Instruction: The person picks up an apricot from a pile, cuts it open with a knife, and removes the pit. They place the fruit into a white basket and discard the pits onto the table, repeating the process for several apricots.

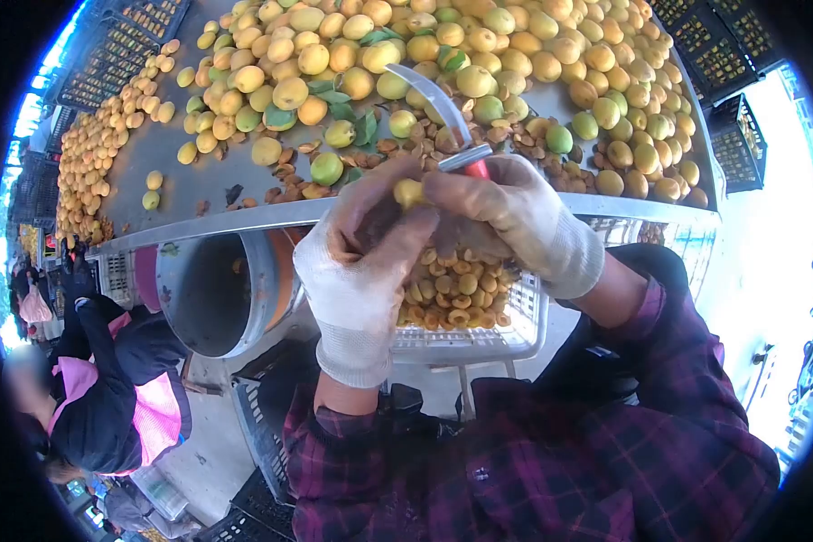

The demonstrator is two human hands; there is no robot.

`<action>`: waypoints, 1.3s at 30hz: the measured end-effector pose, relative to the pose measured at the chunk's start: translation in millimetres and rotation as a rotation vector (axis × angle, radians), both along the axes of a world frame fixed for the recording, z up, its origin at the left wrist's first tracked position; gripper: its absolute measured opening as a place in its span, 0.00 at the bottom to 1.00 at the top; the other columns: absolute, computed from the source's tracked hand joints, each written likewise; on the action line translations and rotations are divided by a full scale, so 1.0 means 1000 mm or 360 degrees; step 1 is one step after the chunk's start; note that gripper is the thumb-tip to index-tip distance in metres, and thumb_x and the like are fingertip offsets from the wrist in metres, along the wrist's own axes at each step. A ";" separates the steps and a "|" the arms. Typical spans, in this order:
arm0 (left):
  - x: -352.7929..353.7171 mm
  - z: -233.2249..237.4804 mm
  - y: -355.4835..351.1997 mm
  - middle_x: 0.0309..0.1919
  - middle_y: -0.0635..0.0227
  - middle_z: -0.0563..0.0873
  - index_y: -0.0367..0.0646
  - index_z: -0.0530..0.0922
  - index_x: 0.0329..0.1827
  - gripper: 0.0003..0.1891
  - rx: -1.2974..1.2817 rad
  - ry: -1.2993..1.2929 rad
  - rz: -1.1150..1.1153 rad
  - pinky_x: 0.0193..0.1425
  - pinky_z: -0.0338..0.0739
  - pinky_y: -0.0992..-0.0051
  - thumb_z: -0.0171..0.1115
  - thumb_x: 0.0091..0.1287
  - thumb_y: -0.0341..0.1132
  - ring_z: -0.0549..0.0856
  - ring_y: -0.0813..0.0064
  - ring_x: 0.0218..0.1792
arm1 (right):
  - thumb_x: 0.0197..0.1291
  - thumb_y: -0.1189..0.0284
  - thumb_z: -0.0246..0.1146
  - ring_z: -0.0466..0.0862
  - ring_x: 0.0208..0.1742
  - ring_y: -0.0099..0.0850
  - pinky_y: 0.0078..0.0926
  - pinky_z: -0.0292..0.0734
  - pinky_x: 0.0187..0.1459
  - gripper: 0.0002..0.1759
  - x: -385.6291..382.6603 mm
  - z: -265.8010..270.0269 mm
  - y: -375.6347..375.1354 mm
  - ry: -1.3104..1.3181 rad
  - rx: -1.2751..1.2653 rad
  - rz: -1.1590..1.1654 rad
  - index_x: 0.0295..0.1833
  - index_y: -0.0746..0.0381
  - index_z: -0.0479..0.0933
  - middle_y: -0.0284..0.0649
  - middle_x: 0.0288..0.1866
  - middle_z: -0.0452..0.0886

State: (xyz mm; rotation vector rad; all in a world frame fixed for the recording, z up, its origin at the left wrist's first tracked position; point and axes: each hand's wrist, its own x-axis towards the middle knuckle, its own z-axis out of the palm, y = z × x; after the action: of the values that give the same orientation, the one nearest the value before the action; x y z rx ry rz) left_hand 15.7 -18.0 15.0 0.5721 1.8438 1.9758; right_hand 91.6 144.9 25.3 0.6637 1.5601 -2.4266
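In a white knitted glove, my left hand has its fingers closed around a small yellow apricot. My right hand, gloved the same way, grips a curved-blade knife by its red handle. The blade points up and to the left, over the table, and its thumb side is right at the apricot. Both hands are close together just in front of the table's metal edge. Below them a white plastic basket holds apricot halves.
Whole apricots with some green leaves cover much of the grey table. Brown pits lie near its edge. A large bucket lies at the left below the table. Another person sits beyond it. Black crates stand at right.
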 end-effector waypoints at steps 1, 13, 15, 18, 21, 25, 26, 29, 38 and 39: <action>-0.002 0.001 -0.001 0.47 0.60 0.89 0.29 0.82 0.58 0.20 0.0051 -0.0154 0.0033 0.55 0.80 0.77 0.70 0.61 0.20 0.87 0.77 0.47 | 0.67 0.60 0.68 0.80 0.25 0.23 0.24 0.71 0.25 0.19 0.001 0.003 -0.002 0.0136 0.0224 -0.0070 0.45 0.68 0.83 0.39 0.30 0.86; -0.015 0.006 -0.014 0.39 0.61 0.90 0.28 0.82 0.55 0.17 0.0318 -0.0666 0.0029 0.44 0.85 0.76 0.70 0.62 0.23 0.89 0.75 0.37 | 0.66 0.50 0.67 0.84 0.31 0.48 0.40 0.75 0.31 0.23 0.016 -0.015 0.006 0.0633 0.1786 0.0330 0.45 0.61 0.78 0.46 0.26 0.78; -0.016 0.005 -0.014 0.39 0.60 0.90 0.28 0.82 0.55 0.18 0.0296 -0.0682 -0.0020 0.42 0.85 0.76 0.71 0.62 0.24 0.89 0.75 0.37 | 0.66 0.51 0.67 0.84 0.31 0.48 0.41 0.76 0.31 0.23 0.016 -0.013 0.006 0.0631 0.1839 0.0386 0.44 0.62 0.77 0.46 0.27 0.78; -0.014 0.004 -0.014 0.38 0.60 0.90 0.28 0.82 0.55 0.17 0.0209 -0.0730 -0.0053 0.39 0.85 0.77 0.70 0.63 0.24 0.89 0.76 0.35 | 0.66 0.52 0.66 0.84 0.31 0.48 0.41 0.76 0.31 0.22 0.016 -0.018 0.003 0.0658 0.1984 0.0416 0.44 0.62 0.74 0.45 0.27 0.79; -0.013 0.004 -0.012 0.38 0.60 0.90 0.29 0.83 0.54 0.16 0.0176 -0.0787 -0.0052 0.36 0.84 0.79 0.70 0.63 0.24 0.89 0.75 0.34 | 0.67 0.52 0.65 0.84 0.31 0.48 0.41 0.77 0.30 0.22 0.015 -0.019 0.000 0.0651 0.2094 0.0428 0.43 0.61 0.72 0.44 0.27 0.79; -0.012 0.000 -0.017 0.38 0.61 0.90 0.30 0.83 0.54 0.16 0.0197 -0.0704 -0.0081 0.35 0.84 0.81 0.69 0.63 0.24 0.89 0.76 0.33 | 0.68 0.53 0.64 0.84 0.31 0.47 0.41 0.77 0.30 0.21 0.013 -0.026 0.003 0.0724 0.2081 0.0510 0.42 0.61 0.71 0.44 0.29 0.80; -0.012 0.003 -0.018 0.38 0.61 0.90 0.30 0.83 0.55 0.16 0.0163 -0.0748 -0.0093 0.35 0.84 0.81 0.69 0.63 0.24 0.89 0.76 0.32 | 0.68 0.53 0.64 0.84 0.31 0.47 0.41 0.77 0.30 0.21 0.013 -0.027 0.004 0.0718 0.2076 0.0509 0.42 0.61 0.71 0.44 0.29 0.80; -0.012 0.002 -0.019 0.38 0.61 0.90 0.30 0.83 0.55 0.17 0.0107 -0.0779 -0.0120 0.35 0.84 0.81 0.68 0.63 0.24 0.89 0.77 0.32 | 0.67 0.53 0.65 0.85 0.32 0.46 0.41 0.77 0.30 0.21 0.015 -0.031 0.004 0.0741 0.2162 0.0610 0.43 0.61 0.71 0.43 0.29 0.80; -0.017 0.000 -0.029 0.38 0.53 0.90 0.26 0.82 0.56 0.19 -0.0016 -0.0843 -0.0118 0.32 0.83 0.78 0.66 0.60 0.21 0.89 0.71 0.29 | 0.65 0.58 0.66 0.85 0.32 0.47 0.42 0.78 0.31 0.18 0.012 -0.033 0.001 0.0707 0.2376 0.0630 0.45 0.61 0.72 0.43 0.28 0.80; -0.018 0.000 -0.030 0.35 0.54 0.90 0.26 0.82 0.55 0.19 -0.0057 -0.0886 -0.0167 0.32 0.83 0.77 0.66 0.59 0.21 0.89 0.71 0.28 | 0.64 0.58 0.67 0.85 0.32 0.46 0.42 0.78 0.31 0.18 0.013 -0.034 0.001 0.0762 0.2372 0.0626 0.46 0.60 0.72 0.43 0.29 0.80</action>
State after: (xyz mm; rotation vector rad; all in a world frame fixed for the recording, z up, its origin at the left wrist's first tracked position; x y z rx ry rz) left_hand -2.4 -48.4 15.1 0.0836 1.4648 1.7924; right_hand 104.5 145.7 -8.3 -0.1710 3.1461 -0.8028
